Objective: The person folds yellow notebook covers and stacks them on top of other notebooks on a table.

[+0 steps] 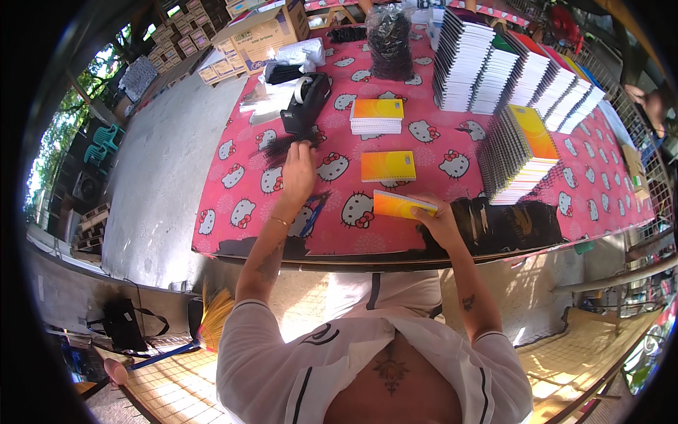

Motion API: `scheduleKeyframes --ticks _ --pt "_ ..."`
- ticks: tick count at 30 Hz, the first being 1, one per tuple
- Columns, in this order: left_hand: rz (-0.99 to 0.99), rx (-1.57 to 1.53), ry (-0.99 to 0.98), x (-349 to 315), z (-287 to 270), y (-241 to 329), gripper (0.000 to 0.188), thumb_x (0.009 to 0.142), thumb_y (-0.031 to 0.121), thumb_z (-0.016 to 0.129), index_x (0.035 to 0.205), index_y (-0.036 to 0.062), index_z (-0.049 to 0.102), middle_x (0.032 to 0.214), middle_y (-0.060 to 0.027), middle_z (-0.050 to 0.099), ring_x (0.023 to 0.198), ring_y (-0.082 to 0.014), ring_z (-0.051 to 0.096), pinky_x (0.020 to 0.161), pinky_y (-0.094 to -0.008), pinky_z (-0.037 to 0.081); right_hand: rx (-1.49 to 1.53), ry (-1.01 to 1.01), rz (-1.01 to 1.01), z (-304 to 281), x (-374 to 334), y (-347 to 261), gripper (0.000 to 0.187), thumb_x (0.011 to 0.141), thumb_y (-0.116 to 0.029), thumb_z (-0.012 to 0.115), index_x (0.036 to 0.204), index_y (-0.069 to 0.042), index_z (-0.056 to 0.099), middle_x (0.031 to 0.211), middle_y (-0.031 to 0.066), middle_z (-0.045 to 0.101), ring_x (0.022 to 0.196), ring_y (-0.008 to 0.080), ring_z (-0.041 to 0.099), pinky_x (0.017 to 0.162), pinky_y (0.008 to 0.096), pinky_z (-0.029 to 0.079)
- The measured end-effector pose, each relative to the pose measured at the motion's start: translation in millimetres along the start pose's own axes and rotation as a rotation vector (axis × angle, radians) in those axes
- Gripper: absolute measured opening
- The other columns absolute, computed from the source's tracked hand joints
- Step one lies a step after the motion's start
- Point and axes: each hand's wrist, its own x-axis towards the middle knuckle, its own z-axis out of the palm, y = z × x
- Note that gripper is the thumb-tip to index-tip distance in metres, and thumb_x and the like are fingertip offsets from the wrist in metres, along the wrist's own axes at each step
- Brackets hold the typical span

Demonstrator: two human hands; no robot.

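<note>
My right hand (pixel 439 218) grips a small yellow-orange notebook (pixel 395 205) by its right end, low over the near edge of the table. My left hand (pixel 300 169) reaches forward to a loose bunch of black binding coils (pixel 275 150), its fingers closed at the coils. Just beyond my right hand another yellow-orange notebook (pixel 388 166) lies flat, with a short stack of the same notebooks (pixel 376 116) behind it. A tall pile of coil-bound yellow notebooks (pixel 519 159) stands to the right. Blue-handled pliers or cutters (pixel 311 218) lie beside my left forearm.
A black tape dispenser (pixel 306 104) stands beyond my left hand. A clear bag of black coils (pixel 390 44) and tall stacks of spiral notebooks (pixel 462 63) fill the far side. Cardboard boxes (pixel 265 39) sit at the back left. The pink tablecloth (pixel 339 237) has a torn black patch (pixel 505 222).
</note>
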Motion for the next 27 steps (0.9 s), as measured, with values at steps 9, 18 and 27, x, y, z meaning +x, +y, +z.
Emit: scheduleKeyframes --ticks 9,18,27 --pt "-0.043 -0.501 -0.285 -49.0 -50.1 103.8 0.022 0.089 0.007 0.073 0.111 0.0030 0.073 0.085 -0.0114 0.068 0.065 -0.0222 0.065 0.058 -0.0321 0.051 0.138 -0.013 0.170 6.0 -2.7 -8.8 0.033 0.100 -0.016 0.064 0.128 0.000 0.063 0.111 0.0054 0.069 0.095 0.0093 0.066 0.072 0.0227 0.057" --pt "-0.001 -0.597 -0.256 -43.4 -33.5 97.0 0.023 0.090 0.007 0.073 0.112 0.0029 0.070 0.089 -0.0113 0.066 0.071 -0.0218 0.067 0.059 -0.0310 0.051 0.046 -0.020 0.155 4.3 -3.1 -9.1 0.033 0.100 -0.017 0.065 0.127 0.000 0.063 0.111 0.0059 0.069 0.094 0.0092 0.065 0.072 0.0227 0.058" --pt "0.085 -0.481 -0.648 -22.5 -33.1 93.6 0.040 0.097 0.028 0.064 0.130 0.0068 0.060 0.122 -0.0130 0.058 0.109 -0.0306 0.061 0.085 -0.0451 0.049 0.109 -0.010 0.175 4.7 -4.8 -7.6 0.030 0.099 -0.015 0.066 0.125 0.000 0.064 0.109 0.0043 0.069 0.091 0.0080 0.065 0.072 0.0232 0.057"
